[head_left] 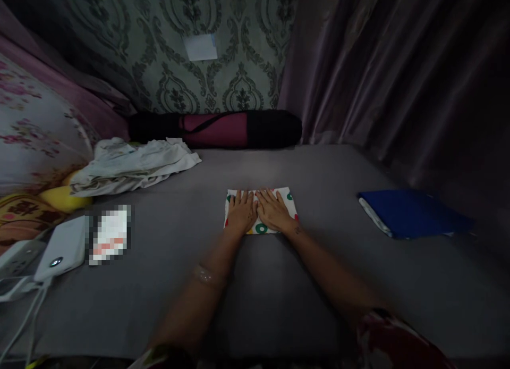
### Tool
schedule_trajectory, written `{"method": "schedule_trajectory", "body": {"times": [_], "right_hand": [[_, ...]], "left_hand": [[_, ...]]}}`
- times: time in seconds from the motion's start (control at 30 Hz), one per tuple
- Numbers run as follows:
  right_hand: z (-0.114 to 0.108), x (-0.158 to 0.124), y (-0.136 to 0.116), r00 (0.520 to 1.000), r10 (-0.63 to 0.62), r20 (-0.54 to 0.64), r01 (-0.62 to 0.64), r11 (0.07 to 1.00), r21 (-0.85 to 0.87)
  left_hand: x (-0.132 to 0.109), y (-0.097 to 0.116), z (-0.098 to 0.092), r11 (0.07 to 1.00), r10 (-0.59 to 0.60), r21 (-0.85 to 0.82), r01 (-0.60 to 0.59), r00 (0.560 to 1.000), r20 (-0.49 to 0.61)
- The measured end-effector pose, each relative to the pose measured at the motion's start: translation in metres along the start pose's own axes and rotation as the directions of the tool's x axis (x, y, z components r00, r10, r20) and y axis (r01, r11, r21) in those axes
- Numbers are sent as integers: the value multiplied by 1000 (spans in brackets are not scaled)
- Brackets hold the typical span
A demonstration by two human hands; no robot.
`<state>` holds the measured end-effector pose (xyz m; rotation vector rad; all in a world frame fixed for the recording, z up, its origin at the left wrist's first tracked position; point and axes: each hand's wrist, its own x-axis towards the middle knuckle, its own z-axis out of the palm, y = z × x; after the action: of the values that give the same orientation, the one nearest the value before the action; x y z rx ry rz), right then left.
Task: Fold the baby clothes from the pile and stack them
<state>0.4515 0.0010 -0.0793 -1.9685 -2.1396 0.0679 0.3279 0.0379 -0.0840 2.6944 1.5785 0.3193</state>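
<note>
A folded white cloth [283, 198] with green, red and yellow printed shapes lies flat on the grey bed surface [263, 284]. On its left half my left hand [242, 212] rests palm down, fingers stretched away from me. My right hand [273, 209] presses flat on the right half in the same way, and the two thumbs come close together near the middle. Both hands are open and hold nothing. Much of the cloth's middle is hidden under them.
Left, a rumpled pile of light cloth [135, 164], a white power bank [66, 246] with cables, a power strip [19, 257] and a blurred-out flat item [110, 235]. Right, a folded blue cloth [412, 212]. At the back, a long black and maroon bag [219, 130]; curtains [350, 66] hang right.
</note>
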Motion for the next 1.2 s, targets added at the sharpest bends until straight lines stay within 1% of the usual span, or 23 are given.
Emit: {"method": "schedule_trajectory", "body": {"times": [0.1, 0.27, 0.37, 0.43, 0.47, 0.57, 0.6, 0.67, 0.77, 0.9, 1.03, 1.1, 1.17, 1.2], "right_hand": [[3, 1, 3, 1000, 15, 24, -15, 1000, 2], [2, 2, 2, 999, 20, 33, -21, 1000, 8], [0, 1, 3, 999, 17, 31, -18, 1000, 21], [-4, 0, 0, 1000, 19, 3, -19, 1000, 23], [-6, 0, -3, 1000, 14, -23, -13, 1000, 20], [-11, -4, -17, 993, -54, -106, 55, 998, 4], [-12, -5, -22, 990, -89, -107, 90, 996, 2], [-9, -8, -31, 987, -145, -66, 146, 989, 12], [-2, -10, -36, 987, -162, 5, 162, 986, 34], [3, -10, -34, 988, -149, 25, 148, 987, 56], [-2, -7, -30, 984, -171, 55, 165, 981, 103], [-6, -5, -26, 991, -131, 32, 126, 985, 119], [-8, -3, -22, 998, -46, -37, 50, 993, 106], [-8, -2, -20, 997, -3, -72, 9, 996, 91]], "left_hand": [[-2, -3, 6, 1000, -13, 5, 13, 1000, -5], [-2, -3, 4, 1000, -21, -15, 21, 1000, 10], [0, -5, 4, 998, -17, -62, 17, 1000, 3], [2, -9, 2, 992, -35, -119, 31, 999, -36], [3, -12, 1, 987, -57, -157, 45, 996, -74], [6, -21, -2, 951, -153, -298, 82, 962, -224], [6, -24, -3, 937, -181, -340, 83, 946, -268], [7, -28, -3, 912, -222, -401, 80, 921, -319], [6, -31, -1, 889, -241, -452, 71, 913, -330], [8, -27, 4, 881, -211, -471, 40, 924, -317], [10, -23, 6, 897, -152, -441, -10, 932, -329], [10, -21, 6, 907, -120, -419, -43, 928, -354], [9, -19, 7, 920, -83, -385, -74, 923, -376], [8, -18, 7, 930, -58, -358, -83, 928, -367]]}}
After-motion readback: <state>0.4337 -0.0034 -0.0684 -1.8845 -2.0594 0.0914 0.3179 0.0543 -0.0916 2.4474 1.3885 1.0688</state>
